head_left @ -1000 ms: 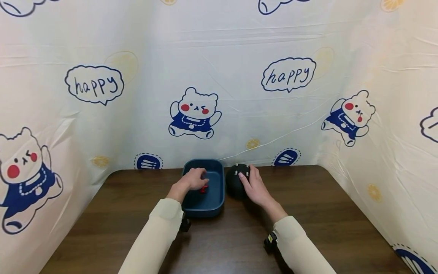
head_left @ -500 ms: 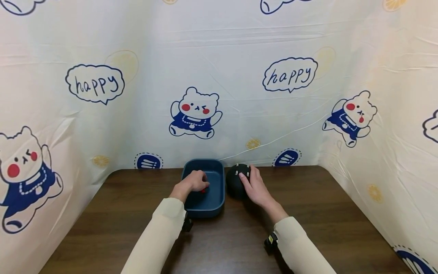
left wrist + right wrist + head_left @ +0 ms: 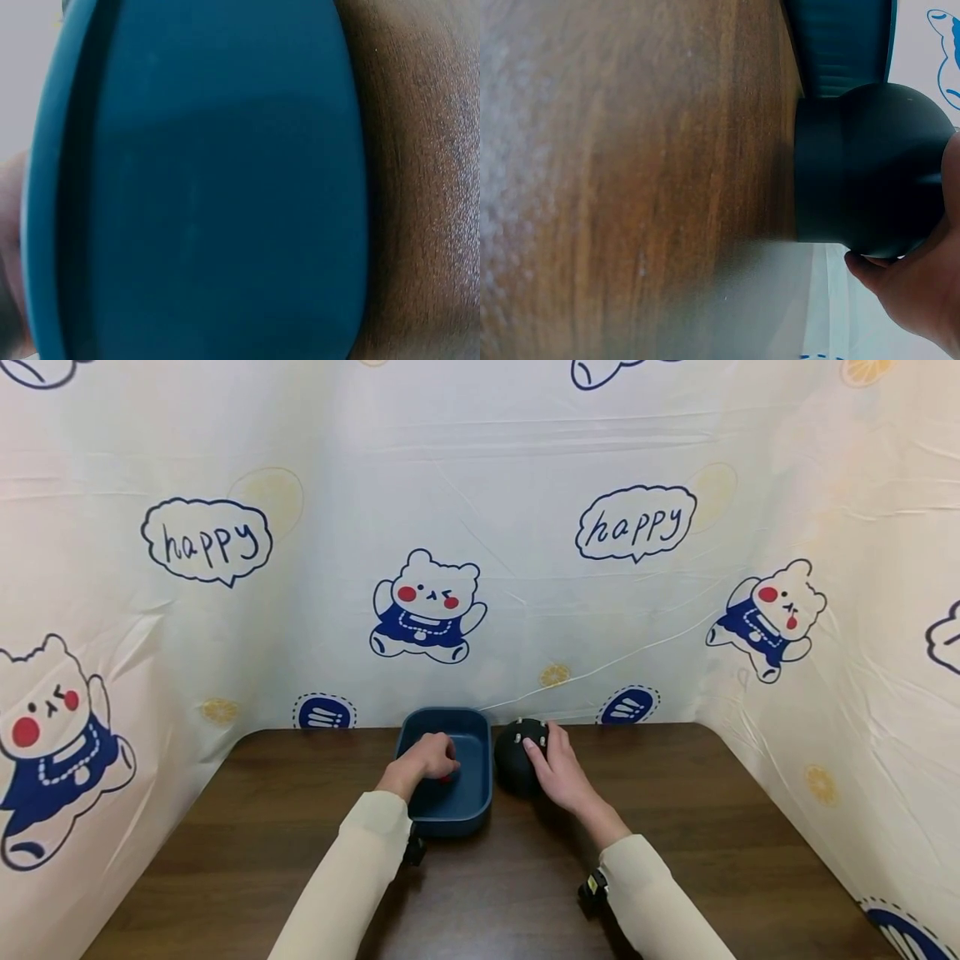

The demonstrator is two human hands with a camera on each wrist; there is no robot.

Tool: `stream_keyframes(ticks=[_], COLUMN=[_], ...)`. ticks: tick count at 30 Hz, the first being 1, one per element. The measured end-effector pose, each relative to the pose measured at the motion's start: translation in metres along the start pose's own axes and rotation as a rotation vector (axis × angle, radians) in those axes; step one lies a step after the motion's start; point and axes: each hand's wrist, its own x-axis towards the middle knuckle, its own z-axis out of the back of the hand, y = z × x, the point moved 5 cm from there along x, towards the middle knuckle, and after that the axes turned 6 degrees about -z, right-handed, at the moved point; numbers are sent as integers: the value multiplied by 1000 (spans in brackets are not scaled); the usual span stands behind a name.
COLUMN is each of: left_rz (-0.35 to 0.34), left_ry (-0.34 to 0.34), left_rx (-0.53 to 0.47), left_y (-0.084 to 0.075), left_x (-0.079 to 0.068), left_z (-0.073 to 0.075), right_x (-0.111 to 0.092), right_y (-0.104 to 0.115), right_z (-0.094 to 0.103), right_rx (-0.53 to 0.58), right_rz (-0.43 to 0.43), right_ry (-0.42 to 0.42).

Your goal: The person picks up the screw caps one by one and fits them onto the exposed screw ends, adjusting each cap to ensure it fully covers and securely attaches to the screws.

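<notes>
A deep blue rectangular bin [image 3: 476, 752] stands near the back of the table. My left hand [image 3: 429, 755] reaches down into it, fingers bent over a small red piece [image 3: 446, 778] that they mostly cover. In the left wrist view the bin's outer wall [image 3: 225, 195] hides nearly all of this hand. Just right of the bin is a black round-bodied object [image 3: 514, 768] with a narrower base and several small pale bits on top. My right hand [image 3: 564, 773] holds its right side, thumb in front; the right wrist view shows fingers curved round the body [image 3: 877, 165].
Both things stand on a dark wooden table [image 3: 480, 902], close to its back edge. A pale printed curtain [image 3: 510, 610] hangs behind and along both sides. The black object's left side sits close against the bin.
The left hand has lowered slightly into the bin and its fingers have closed down over the red piece, which shows less now. The right hand and the black object have stayed put.
</notes>
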Motion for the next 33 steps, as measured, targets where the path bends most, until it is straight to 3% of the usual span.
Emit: stream_keyframes(ticks=[18, 33], left_rz=[-34, -26], left_ry=[-12, -42], left_rx=[46, 11], left_y=[-3, 2], left_x=[0, 3], left_z=[-4, -10], right_x=[-1, -1], right_y=[2, 1], right_z=[1, 0], right_rx=[11, 0], right_rz=[-17, -12], right_ry=[5, -8])
